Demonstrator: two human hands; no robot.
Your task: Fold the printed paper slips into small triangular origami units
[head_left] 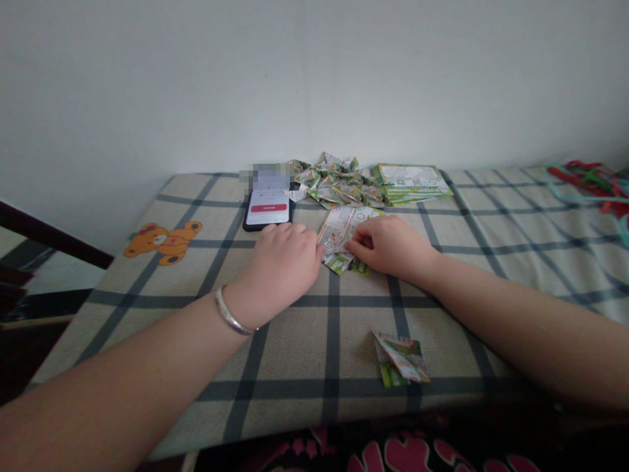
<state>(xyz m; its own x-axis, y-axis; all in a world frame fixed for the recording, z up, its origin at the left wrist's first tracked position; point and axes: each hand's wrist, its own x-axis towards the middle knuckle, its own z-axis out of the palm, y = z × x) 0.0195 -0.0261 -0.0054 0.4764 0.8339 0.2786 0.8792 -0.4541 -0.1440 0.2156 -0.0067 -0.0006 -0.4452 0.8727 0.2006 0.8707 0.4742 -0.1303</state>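
Note:
A green-and-white printed paper [337, 226] lies on the checked tablecloth with its lower edge creased upward. My left hand [287, 259], with a silver bangle on the wrist, is closed at the paper's left edge; its curled fingers are mostly hidden beneath it. On the right side of the paper my right hand [388, 244] pinches the creased lower part between thumb and fingers. Closer to me rests a small folded piece [401, 359] of similar printed paper.
Behind my hands sit a heap of folded paper pieces [339, 180] and a stack of flat printed sheets [413, 182]. A phone [268, 208] with its screen lit is left of them. An orange bear cutout [164, 242] lies left; a tray of red and green items [590, 180] stands right.

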